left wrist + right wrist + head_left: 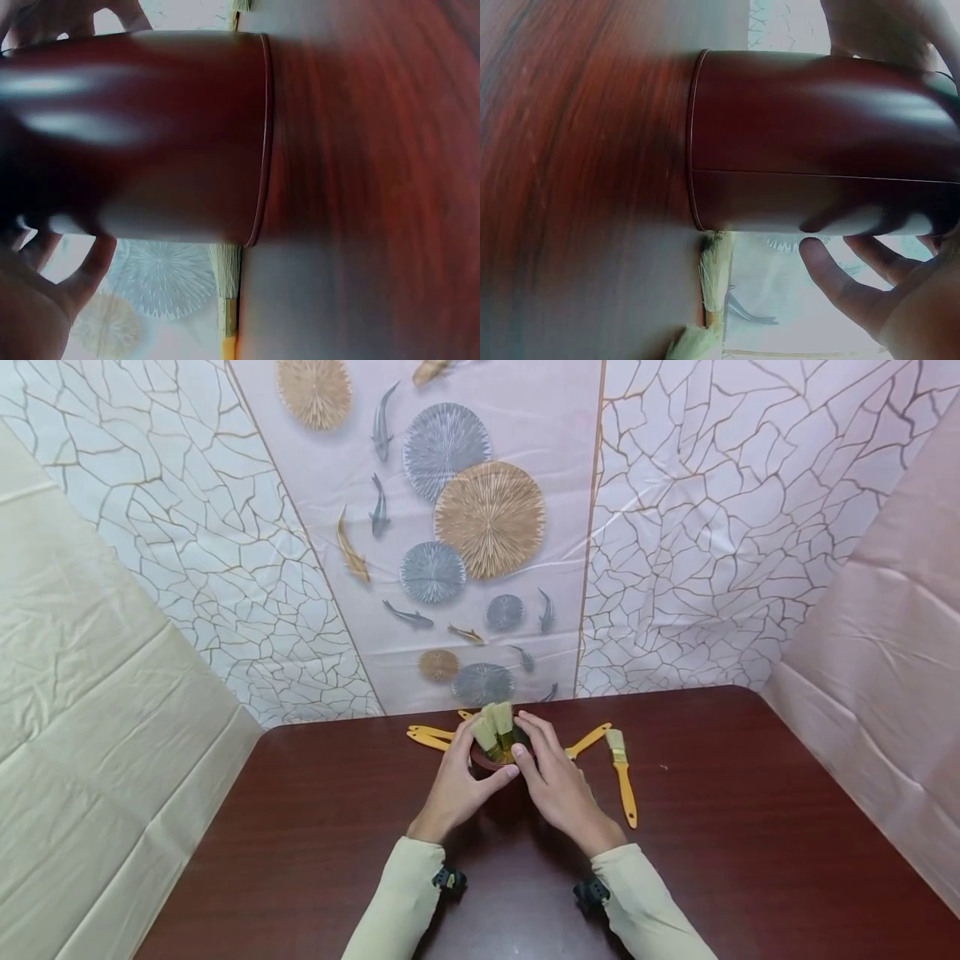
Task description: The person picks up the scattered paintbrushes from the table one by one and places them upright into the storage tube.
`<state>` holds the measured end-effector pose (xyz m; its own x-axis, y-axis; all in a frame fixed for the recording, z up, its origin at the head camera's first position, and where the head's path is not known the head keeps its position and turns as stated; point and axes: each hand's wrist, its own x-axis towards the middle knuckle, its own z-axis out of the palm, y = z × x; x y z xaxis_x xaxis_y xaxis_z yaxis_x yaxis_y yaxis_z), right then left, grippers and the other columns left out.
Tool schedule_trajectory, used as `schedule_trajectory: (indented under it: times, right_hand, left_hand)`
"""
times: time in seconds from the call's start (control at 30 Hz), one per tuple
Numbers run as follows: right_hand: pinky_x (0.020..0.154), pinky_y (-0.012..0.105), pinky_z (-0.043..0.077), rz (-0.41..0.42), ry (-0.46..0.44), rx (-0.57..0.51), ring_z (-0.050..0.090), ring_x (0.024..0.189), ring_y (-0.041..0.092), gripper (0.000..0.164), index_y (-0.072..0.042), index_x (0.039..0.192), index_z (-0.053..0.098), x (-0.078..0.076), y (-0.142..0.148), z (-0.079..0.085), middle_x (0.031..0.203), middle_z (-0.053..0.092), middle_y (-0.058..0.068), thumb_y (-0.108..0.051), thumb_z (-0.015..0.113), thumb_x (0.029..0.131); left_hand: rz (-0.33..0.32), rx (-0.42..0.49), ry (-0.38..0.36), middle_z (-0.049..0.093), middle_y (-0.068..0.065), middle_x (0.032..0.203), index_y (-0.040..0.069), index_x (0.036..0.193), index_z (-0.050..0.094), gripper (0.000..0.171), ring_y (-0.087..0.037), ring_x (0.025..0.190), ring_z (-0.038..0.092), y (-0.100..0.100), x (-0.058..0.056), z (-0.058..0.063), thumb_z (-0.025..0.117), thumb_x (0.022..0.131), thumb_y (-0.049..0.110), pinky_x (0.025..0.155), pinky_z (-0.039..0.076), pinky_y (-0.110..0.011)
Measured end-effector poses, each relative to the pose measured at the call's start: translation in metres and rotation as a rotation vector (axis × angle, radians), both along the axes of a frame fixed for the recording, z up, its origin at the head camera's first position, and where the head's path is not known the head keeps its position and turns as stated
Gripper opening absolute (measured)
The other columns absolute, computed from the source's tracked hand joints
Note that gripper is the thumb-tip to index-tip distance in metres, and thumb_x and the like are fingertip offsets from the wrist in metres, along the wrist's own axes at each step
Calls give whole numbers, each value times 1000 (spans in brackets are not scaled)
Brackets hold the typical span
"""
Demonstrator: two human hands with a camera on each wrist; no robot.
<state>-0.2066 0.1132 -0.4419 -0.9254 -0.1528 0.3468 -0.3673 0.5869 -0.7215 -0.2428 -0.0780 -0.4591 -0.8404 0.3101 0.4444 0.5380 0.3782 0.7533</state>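
Observation:
A dark reddish-brown cylindrical cup (487, 764) stands upright on the table, its side filling much of both wrist views. Several paintbrushes (501, 723) with pale bristles lean out of its mouth, bristles up. My left hand (456, 787) holds the cup's left side near the top, thumb across the near rim. From the right, my right hand (558, 787) holds it too, fingers curved round the far side. In the right wrist view its fingertips (815, 251) are right at the cup wall. Both palms partly cover the cup in the head view.
Yellow-handled brushes (429, 737) lie left of the cup. Another brush (588, 741) is partly hidden behind the right hand, and one more brush (626, 793) lies farther right. The dark wooden table (750, 827) ends against a patterned cloth backdrop (487, 610).

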Motion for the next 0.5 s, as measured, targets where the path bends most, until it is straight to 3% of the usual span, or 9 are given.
schedule_trajectory:
  times: [0.23,0.3,0.5]
  right_hand:
    - [113,68,39,58,7,16,41,151,32,55,-19,166,34,-1,5,4,172,27,0,-37,45,115]
    - [111,65,42,60,5,21,45,147,34,57,-20,166,33,1,13,9,172,28,2,-38,46,114]
    - [91,52,54,-39,-61,19,65,114,35,54,-6,152,52,3,54,26,144,59,18,-38,59,110]
  left_hand:
    - [75,-50,64,46,10,159,28,158,47,83,-16,145,46,-1,0,4,83,88,53,116,42,-53]
    - [90,-70,72,48,9,158,26,157,48,83,-17,145,48,0,1,4,83,87,52,115,43,-53]
    - [123,-103,42,45,9,161,27,158,48,85,-19,149,44,1,3,4,81,85,58,116,42,-56]
